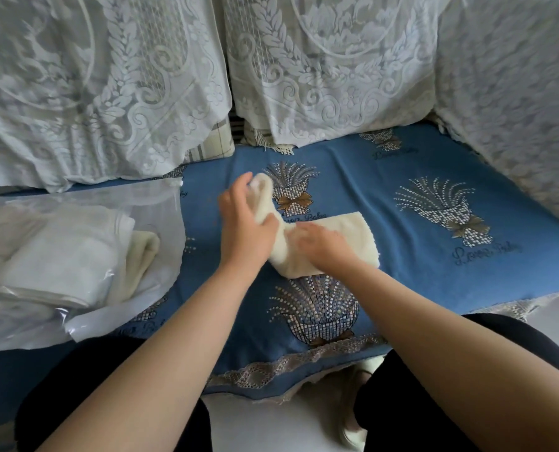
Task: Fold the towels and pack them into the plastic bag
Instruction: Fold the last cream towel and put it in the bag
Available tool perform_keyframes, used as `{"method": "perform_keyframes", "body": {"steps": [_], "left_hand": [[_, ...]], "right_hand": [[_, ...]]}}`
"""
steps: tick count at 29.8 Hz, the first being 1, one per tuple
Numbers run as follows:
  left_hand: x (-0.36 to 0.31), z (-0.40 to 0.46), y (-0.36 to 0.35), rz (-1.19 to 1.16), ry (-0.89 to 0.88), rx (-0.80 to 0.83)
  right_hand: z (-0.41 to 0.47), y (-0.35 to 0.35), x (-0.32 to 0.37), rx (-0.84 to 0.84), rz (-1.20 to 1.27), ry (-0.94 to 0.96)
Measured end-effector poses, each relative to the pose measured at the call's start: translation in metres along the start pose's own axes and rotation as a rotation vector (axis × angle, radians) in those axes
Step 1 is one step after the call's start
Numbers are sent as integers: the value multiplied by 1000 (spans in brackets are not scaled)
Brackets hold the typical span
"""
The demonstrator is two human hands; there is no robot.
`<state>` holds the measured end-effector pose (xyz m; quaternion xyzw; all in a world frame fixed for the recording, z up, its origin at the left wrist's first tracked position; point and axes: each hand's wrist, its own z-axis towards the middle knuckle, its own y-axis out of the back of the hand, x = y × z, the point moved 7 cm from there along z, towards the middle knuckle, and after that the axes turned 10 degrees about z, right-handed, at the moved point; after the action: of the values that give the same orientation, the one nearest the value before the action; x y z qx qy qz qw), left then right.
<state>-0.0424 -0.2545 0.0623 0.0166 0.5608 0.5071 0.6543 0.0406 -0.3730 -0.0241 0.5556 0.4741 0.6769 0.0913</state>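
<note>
Cream towel (330, 243) under both hands | left hand (249, 223) grips its raised end (curled) | right hand (323, 246) presses flat

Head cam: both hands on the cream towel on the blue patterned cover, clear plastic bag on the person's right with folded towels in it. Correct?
One error: the head view shows the clear plastic bag on the person's left, not right. Both hands, left and right, are on the cream towel on the blue patterned cover.

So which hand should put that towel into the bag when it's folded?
Probably the left hand. It already grips the raised end of the cream towel, and the plastic bag lies on its side of the blue cover. The right hand presses the towel flat, farther from the bag.
</note>
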Motion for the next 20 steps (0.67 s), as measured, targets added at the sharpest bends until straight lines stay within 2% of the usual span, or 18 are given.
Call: {"method": "perform_keyframes", "body": {"steps": [1,3,4,6,9,11,12,14,15,16,18,19,20], "left_hand": [[-20,-3,-15,-18,-90,41],[-59,-17,-65,-49,-263,284],[-67,-27,-86,-48,-292,423],[-65,-37,-109,-75,-274,547],[-44,-39,-106,-41,-308,453],[-27,-33,-105,221,-392,366],[-20,-32,-110,388,-430,387],[-9,-35,-125,618,-444,554],[-6,-38,-134,658,-437,648],[-4,-42,-140,663,-433,719],[-2,-45,-142,555,-357,702],[5,-42,-138,456,-233,641],[16,-37,-131,302,-18,567]], "right_hand": [[-5,23,-7,-101,356,-143],[-12,53,-36,-104,1101,-397],[-15,63,-49,-80,1241,-452],[-20,71,-67,-40,1158,-478],[-15,62,-94,-205,850,-496],[-10,61,-106,-287,790,-509],[-7,64,-114,-319,771,-517],[-5,71,-117,-315,713,-544],[-3,74,-115,-296,645,-543],[-1,73,-110,-275,519,-527],[-2,66,-101,-210,249,-487],[-3,58,-100,-179,201,-466],[-4,54,-101,-169,206,-454]]}}
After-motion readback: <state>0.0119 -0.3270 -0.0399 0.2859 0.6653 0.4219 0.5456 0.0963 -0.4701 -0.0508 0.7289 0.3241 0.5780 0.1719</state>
